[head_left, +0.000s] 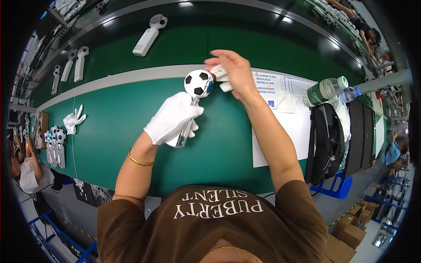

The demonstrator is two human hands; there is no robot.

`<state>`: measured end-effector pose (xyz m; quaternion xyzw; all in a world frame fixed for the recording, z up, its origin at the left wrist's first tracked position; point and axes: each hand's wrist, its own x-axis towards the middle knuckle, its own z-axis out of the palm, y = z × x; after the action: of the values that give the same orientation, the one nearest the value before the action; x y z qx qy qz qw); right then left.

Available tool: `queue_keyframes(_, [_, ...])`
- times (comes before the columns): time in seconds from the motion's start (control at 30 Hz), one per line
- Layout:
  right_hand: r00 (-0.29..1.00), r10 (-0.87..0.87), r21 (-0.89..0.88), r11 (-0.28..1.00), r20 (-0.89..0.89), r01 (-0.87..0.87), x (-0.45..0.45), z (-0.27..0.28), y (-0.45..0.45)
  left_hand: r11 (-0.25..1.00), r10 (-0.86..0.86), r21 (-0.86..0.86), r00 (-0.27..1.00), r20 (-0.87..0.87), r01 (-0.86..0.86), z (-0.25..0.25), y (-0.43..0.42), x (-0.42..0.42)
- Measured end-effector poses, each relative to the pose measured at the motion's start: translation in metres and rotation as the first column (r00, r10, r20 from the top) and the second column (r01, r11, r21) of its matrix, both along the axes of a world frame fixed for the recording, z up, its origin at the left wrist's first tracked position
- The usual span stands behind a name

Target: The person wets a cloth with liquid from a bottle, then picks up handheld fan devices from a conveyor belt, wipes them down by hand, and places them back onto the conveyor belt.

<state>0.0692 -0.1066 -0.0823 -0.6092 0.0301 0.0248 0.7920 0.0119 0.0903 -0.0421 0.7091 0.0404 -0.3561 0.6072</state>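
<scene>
My left hand point(173, 116), in a white glove, is wrapped round the handle of a small white device point(198, 83) whose round head has a black and white football pattern. The head points up and away from me, with a blue patch on its right side. My bare right hand point(232, 72) pinches a folded white cloth point(222, 77) against the right side of that head. Part of the handle sticks out below the glove. The right fingertips are partly hidden by the cloth.
Similar devices lie on the green belt point(109, 48) beyond the rail, and several stand at the table's left point(55, 144) near a white glove point(74, 119). To the right are a printed sheet point(267, 140), bottles point(324, 91) and a black bag point(326, 140). Other people sit left and right.
</scene>
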Motion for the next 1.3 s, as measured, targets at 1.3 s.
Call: queue_keyframes(1.3, [0.966, 0.203, -0.512, 0.854, 0.162, -0.094, -0.037, -0.023, 0.004, 0.979, -0.175, 0.095, 0.984, -0.038, 0.178, -0.027, -0.027, -0.002])
